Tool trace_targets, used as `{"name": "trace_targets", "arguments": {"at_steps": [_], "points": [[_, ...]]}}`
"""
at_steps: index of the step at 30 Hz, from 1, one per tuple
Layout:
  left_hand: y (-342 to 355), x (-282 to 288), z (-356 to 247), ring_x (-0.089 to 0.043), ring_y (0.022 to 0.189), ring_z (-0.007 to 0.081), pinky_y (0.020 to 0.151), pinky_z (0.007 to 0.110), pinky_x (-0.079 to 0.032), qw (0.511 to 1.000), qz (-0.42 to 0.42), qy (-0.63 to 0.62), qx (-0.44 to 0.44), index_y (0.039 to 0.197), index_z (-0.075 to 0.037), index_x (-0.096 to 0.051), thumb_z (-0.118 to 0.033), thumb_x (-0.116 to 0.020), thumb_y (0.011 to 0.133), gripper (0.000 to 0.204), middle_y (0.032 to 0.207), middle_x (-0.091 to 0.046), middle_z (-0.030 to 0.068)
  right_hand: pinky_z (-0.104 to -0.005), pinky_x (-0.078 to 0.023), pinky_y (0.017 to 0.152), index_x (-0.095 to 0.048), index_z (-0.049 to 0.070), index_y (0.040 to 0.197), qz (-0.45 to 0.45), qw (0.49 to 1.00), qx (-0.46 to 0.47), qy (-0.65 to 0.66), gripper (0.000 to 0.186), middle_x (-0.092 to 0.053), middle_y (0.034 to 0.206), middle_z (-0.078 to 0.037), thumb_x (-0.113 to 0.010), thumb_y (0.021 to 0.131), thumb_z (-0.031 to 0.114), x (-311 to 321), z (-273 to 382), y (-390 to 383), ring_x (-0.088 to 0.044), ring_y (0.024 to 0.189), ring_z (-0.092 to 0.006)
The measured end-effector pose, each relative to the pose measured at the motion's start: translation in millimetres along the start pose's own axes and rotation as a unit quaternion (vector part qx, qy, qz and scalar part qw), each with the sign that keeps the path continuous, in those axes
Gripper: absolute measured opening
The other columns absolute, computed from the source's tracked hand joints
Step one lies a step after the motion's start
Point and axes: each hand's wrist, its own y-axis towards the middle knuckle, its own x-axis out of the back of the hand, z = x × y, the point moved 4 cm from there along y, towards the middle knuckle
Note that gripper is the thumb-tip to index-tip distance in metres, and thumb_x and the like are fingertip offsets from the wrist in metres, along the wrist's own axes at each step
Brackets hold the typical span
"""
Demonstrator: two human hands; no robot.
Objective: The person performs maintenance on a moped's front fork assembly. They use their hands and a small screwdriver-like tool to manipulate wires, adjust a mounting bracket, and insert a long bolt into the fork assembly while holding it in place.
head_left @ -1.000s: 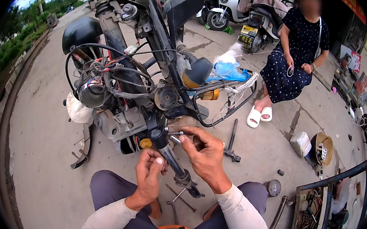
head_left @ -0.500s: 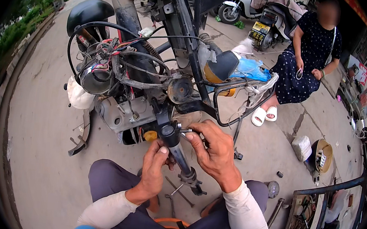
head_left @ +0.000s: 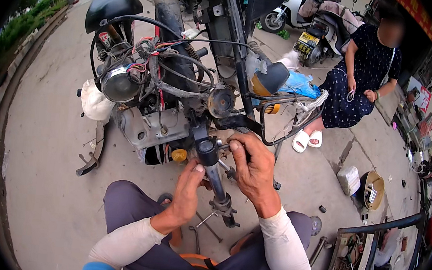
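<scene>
A dark fork tube [head_left: 216, 179] slants down toward me from a black clamp [head_left: 206, 147] on a partly stripped vehicle. My left hand [head_left: 185, 190] is closed at the tube's left side, just below the clamp. Its thumb shows, while some fingertips are hidden behind the tube. To the right of the clamp, my right hand [head_left: 255, 172] pinches a small metal rod [head_left: 224, 147] that lies against the clamp's side. Fingers hide most of the rod, so its exact kind is unclear.
Loose wires [head_left: 150, 58] hang above a grey metal plate [head_left: 146, 128]. Wrenches [head_left: 194, 237] lie between my feet. A tool rack [head_left: 380, 226] stands at lower right, near a tan bowl [head_left: 375, 194]. A seated person [head_left: 359, 78] is at upper right, before parked scooters [head_left: 319, 33].
The view has shifted slightly, so the vehicle sits a little farther right. My right fingers have changed position around the rod and more of it is covered. My left hand stays by the tube.
</scene>
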Motion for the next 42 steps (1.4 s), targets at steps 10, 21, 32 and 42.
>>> {"name": "trace_targets", "arguments": {"at_steps": [10,21,32,42], "points": [[-1.2,-2.5,-1.2,-0.055,0.084,0.0128,0.077,0.030,-0.047,1.000,0.000,-0.016,0.006,0.112,-0.003,-0.055,-0.039,-0.040,0.104,0.040,0.096,-0.058,0.0047,-0.0280,-0.038,0.053,-0.064,0.000,0.104,-0.001,1.000,0.016,0.016,0.013,-0.058,0.079,-0.007,-0.066,0.094,0.007,-1.8,3.6,-1.7,-0.048,0.057,-0.0136],[0.4,-1.1,0.7,-0.054,0.081,0.0131,0.075,0.030,-0.046,1.000,-0.006,-0.008,0.015,0.111,-0.002,-0.055,-0.040,-0.040,0.104,0.041,0.093,-0.058,0.0049,-0.0327,-0.044,0.056,-0.061,0.000,0.101,0.042,0.999,0.009,0.006,0.012,-0.057,0.077,-0.010,-0.061,0.098,0.011,-1.3,4.0,2.4,-0.056,0.060,-0.0210],[0.5,4.6,4.1,-0.058,0.088,0.0153,0.079,0.032,-0.047,0.999,0.037,0.010,0.023,0.133,-0.003,-0.048,-0.038,-0.038,0.106,0.046,0.102,-0.057,0.0056,-0.0314,-0.044,0.055,-0.063,-0.002,0.097,0.047,0.998,0.008,0.042,0.016,-0.057,0.074,-0.008,-0.060,0.099,0.013,-0.4,5.0,3.8,-0.055,0.060,-0.0179],[-0.1,-2.7,-2.9,-0.056,0.082,0.0140,0.076,0.031,-0.047,1.000,0.012,-0.009,0.010,0.114,-0.002,-0.054,-0.042,-0.037,0.105,0.045,0.093,-0.059,0.0053,-0.0364,-0.045,0.057,-0.063,0.001,0.093,0.090,0.996,-0.023,-0.014,0.016,-0.058,0.074,-0.016,-0.062,0.097,0.016,-4.2,-7.0,6.8,-0.057,0.062,-0.0323]]}}
